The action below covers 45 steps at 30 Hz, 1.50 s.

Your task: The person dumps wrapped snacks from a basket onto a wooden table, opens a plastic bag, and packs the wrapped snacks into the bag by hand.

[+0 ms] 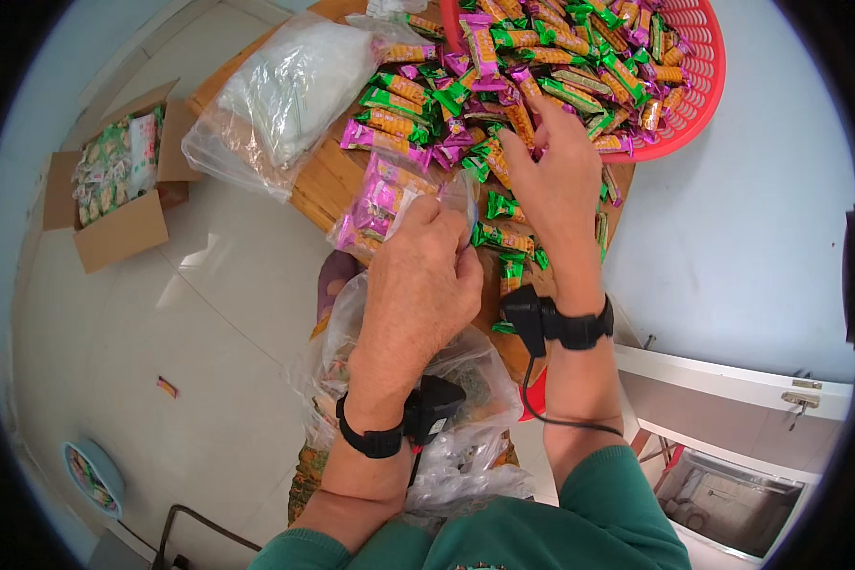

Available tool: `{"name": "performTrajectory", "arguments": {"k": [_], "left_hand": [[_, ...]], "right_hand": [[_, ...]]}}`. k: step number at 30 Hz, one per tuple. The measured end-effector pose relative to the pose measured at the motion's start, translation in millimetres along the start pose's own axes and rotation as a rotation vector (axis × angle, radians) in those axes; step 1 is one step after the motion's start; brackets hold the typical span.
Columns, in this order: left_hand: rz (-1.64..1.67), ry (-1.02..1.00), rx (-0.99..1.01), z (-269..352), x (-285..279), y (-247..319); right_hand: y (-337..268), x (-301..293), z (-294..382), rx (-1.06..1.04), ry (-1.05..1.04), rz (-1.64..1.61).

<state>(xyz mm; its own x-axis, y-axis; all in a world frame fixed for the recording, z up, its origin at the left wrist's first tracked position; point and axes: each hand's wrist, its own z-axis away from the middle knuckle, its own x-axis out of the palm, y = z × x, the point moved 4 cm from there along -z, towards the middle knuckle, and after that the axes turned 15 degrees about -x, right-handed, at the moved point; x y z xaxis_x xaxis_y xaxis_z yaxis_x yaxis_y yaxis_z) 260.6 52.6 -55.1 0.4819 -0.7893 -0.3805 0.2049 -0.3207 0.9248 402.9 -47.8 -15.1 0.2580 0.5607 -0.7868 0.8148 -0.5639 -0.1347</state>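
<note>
My left hand [427, 263] grips the mouth of a small clear plastic bag [463, 191]. Several pink-wrapped snack packets [388, 196] lie inside it, seen through the film. Over the spill of packets on the wooden table [317, 192], my right hand [559, 182] has its thumb and fingers apart, with nothing clearly held between them. Close to its thumb is a green-and-orange snack packet [497, 160]. More green packets [502, 239] lie loose between my two wrists. A red plastic basket [712, 78], heaped with pink and green packets, stands just beyond the right hand.
A clear bag of white plastic sheets or bags [299, 85] lies on the table's left. Below my hands is a large clear plastic bag [491, 363]. On the floor are an open cardboard box [117, 239], a blue bin [110, 463] and one stray packet [167, 387].
</note>
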Motion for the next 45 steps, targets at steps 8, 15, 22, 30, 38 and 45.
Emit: {"name": "performTrajectory", "arguments": {"k": [8, 15, 22, 30, 38, 45], "left_hand": [[-0.101, 0.036, -0.032, 3, 3, 8], [-0.234, 0.188, 0.05, 4, 11, 20], [-0.284, 0.309, -0.025, 6, 23, 7], [-0.119, 0.293, -0.045, 6, 20, 8], [0.015, 0.263, 0.044, 5, 20, 12], [0.056, 0.203, 0.013, 5, 20, 12]], "right_hand": [[12, 32, -19, -0.062, -0.132, 0.251], [-4, -4, -16, -0.038, -0.004, 0.217], [-7, -59, 44, 0.441, 0.227, -0.521], [-14, -59, 96, 0.788, 0.062, -0.955], [-13, -31, 110, 0.881, 0.193, -1.189], [-24, -9, 110, 0.9, 0.133, -1.276]]}}
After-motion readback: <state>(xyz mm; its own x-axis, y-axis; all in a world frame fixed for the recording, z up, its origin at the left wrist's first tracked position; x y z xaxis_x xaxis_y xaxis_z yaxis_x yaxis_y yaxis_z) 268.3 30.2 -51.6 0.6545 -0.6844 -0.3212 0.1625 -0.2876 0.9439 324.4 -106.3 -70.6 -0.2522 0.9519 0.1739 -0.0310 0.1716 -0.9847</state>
